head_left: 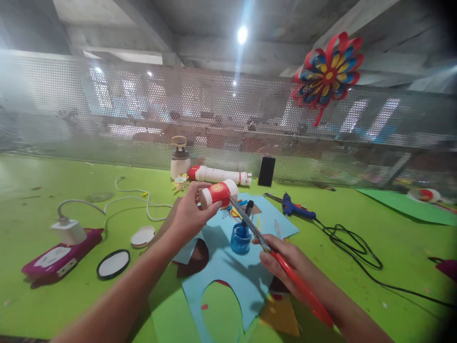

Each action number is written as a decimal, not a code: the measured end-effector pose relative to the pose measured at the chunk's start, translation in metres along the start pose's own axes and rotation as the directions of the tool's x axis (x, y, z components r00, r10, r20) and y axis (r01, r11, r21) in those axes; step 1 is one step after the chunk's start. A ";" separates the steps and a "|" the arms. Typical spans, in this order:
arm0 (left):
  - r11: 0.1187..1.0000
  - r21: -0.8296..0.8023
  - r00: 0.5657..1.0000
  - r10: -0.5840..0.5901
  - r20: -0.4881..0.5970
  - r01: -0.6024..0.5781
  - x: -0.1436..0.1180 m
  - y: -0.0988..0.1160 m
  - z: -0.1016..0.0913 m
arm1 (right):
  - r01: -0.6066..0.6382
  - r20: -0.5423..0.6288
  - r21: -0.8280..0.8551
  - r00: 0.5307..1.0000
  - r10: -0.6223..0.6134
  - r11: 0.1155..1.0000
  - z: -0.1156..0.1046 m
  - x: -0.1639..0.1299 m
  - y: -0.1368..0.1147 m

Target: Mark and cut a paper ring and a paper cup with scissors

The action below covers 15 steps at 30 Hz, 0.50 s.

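Note:
My left hand (189,212) is closed around a red and white paper cup (218,192), which lies tilted on its side above the table. In my right hand (287,259) is a pair of scissors (303,288) with red handles. Their blades point up and left, and the tips meet the cup's side near its right end; whether they have cut into it I cannot tell. Below the blades, a blue jar (241,239) with a dark marker-like stick in it stands on a cut sheet of light blue paper (228,269).
A blue glue gun (298,207) with a black cord lies to the right. On the left are a purple power strip (59,257) with a white charger and a black-rimmed disc (113,264). Behind stand a spray bottle (180,164), a white-red tube (223,175) and a phone (266,171).

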<state>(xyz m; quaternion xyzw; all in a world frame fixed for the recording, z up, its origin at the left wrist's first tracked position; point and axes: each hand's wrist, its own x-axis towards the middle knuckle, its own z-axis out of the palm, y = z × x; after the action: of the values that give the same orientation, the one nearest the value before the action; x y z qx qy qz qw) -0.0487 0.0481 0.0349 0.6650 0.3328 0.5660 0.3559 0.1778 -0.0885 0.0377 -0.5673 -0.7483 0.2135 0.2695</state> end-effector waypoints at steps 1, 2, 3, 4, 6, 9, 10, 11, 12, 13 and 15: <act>1.000 0.019 1.000 0.015 0.000 -0.015 -0.001 0.000 0.001 | -0.001 -0.017 -0.039 1.000 0.001 0.999 0.001 0.000 -0.002; 0.999 0.036 1.000 0.026 0.006 -0.026 -0.001 0.000 0.001 | -0.006 -0.042 -0.084 0.999 0.003 0.996 0.002 0.000 -0.003; 0.998 0.052 0.999 0.028 0.018 -0.029 -0.002 0.000 0.002 | -0.016 -0.072 -0.135 0.997 0.006 0.991 0.003 0.000 -0.003; 0.998 0.065 0.999 0.023 0.035 -0.026 -0.003 0.000 0.002 | -0.028 -0.105 -0.188 0.994 0.008 0.982 0.004 0.001 -0.003; 0.997 0.081 0.997 -0.001 0.076 -0.005 -0.004 0.000 0.004 | -0.040 -0.159 -0.288 0.987 -0.007 0.957 0.005 0.001 -0.001; 0.995 0.091 0.990 -0.057 0.132 0.045 -0.005 0.004 0.006 | -0.004 -0.186 -0.401 0.979 -0.078 0.916 0.005 0.002 0.005; 0.993 0.098 0.986 -0.080 0.145 0.066 -0.006 0.006 0.007 | 0.014 -0.188 -0.431 0.977 -0.105 0.902 0.005 0.002 0.006; 0.991 0.105 0.983 -0.101 0.156 0.085 -0.007 0.007 0.008 | 0.030 -0.187 -0.458 0.974 -0.129 0.889 0.005 0.002 0.008; 0.989 0.110 0.979 -0.118 0.165 0.101 -0.007 0.009 0.009 | 0.045 -0.184 -0.481 0.971 -0.151 0.876 0.005 0.002 0.009; 0.988 0.108 0.977 -0.129 0.168 0.111 -0.008 0.010 0.010 | 0.059 -0.181 -0.500 0.968 -0.171 0.864 0.004 0.002 0.010; 0.988 0.093 0.977 -0.134 0.163 0.120 -0.009 0.010 0.011 | 0.083 -0.175 -0.532 0.963 -0.205 0.843 0.004 0.002 0.013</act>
<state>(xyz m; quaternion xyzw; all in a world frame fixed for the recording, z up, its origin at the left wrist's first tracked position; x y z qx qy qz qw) -0.0383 0.0344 0.0379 0.7022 0.3664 0.4694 0.3903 0.1840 -0.0836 0.0271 -0.5810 -0.7834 -0.0832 0.2043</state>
